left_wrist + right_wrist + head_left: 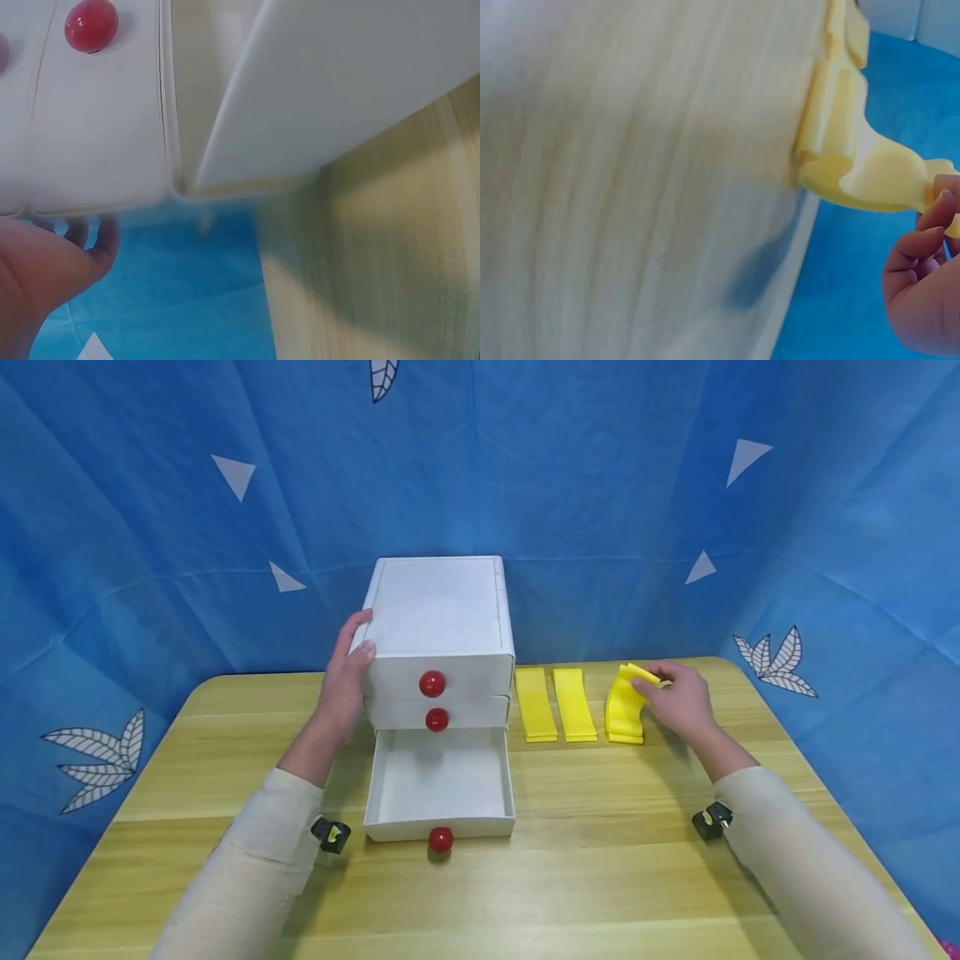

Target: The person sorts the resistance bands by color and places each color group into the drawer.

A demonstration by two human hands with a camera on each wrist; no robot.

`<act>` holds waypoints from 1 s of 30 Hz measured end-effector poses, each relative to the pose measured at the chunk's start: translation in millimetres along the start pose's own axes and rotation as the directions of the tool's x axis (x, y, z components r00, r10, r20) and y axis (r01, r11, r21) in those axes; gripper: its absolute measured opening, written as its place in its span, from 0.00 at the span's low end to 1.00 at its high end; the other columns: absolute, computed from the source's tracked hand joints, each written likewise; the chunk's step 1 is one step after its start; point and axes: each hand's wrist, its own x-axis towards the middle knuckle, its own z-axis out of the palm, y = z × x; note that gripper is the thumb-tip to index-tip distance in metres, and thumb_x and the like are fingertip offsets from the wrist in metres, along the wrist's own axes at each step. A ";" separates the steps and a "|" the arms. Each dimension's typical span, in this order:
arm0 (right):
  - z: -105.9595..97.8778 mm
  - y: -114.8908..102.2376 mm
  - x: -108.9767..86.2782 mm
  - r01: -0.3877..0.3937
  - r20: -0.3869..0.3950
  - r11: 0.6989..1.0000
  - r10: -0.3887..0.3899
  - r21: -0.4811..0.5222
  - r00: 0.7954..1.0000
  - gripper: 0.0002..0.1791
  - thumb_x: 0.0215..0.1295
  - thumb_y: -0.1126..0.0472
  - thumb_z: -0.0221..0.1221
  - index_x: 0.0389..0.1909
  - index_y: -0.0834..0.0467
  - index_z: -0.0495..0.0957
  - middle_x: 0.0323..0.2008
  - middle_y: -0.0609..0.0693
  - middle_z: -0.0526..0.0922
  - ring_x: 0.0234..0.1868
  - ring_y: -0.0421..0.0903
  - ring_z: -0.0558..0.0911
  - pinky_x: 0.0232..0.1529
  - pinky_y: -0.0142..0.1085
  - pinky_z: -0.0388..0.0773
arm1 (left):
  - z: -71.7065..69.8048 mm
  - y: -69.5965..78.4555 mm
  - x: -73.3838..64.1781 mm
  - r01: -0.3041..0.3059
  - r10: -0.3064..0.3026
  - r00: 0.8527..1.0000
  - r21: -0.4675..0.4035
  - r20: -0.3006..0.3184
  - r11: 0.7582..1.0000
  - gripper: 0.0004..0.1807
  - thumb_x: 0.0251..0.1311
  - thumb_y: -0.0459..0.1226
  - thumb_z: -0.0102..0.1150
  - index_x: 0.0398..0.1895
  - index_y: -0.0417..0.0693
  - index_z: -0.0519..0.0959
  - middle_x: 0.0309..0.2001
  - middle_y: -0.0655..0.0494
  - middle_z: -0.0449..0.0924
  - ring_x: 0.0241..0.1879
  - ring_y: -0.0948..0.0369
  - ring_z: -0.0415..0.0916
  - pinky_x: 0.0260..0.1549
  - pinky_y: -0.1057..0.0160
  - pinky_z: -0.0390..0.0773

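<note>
A white drawer cabinet (pixel 438 606) stands on the table, its bottom drawer (pixel 442 785) pulled out with nothing inside. My left hand (pixel 347 681) rests against the cabinet's left side near the top, the thumb by the front corner. In the left wrist view, the left fingers (pixel 105 244) touch the cabinet's side. On the right, my right hand (pixel 678 697) pinches the upper end of a folded yellow cloth strip (pixel 624 706). That end is raised, while the lower end stays on the table, as the right wrist view also shows.
Two more folded yellow strips, one nearer the cabinet (pixel 536 703) and one beside it (pixel 574 703), lie between the cabinet and my right hand. Red round knobs (pixel 432 683) stick out from the drawer fronts. A blue curtain (pixel 600 510) hangs behind the wooden table (pixel 585 877).
</note>
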 end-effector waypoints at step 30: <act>-36.4 -66.6 -66.0 0.012 -0.045 0.971 -0.001 0.241 0.999 0.22 0.69 0.52 0.62 0.55 0.65 0.80 0.50 0.57 0.79 0.35 0.49 0.78 0.30 0.30 0.77 | -1.1 -4.3 0.8 -0.013 0.013 1.000 0.004 0.005 1.000 0.29 0.73 0.56 0.35 0.77 0.75 0.50 0.74 0.54 0.50 0.68 0.48 0.55 0.59 0.33 0.63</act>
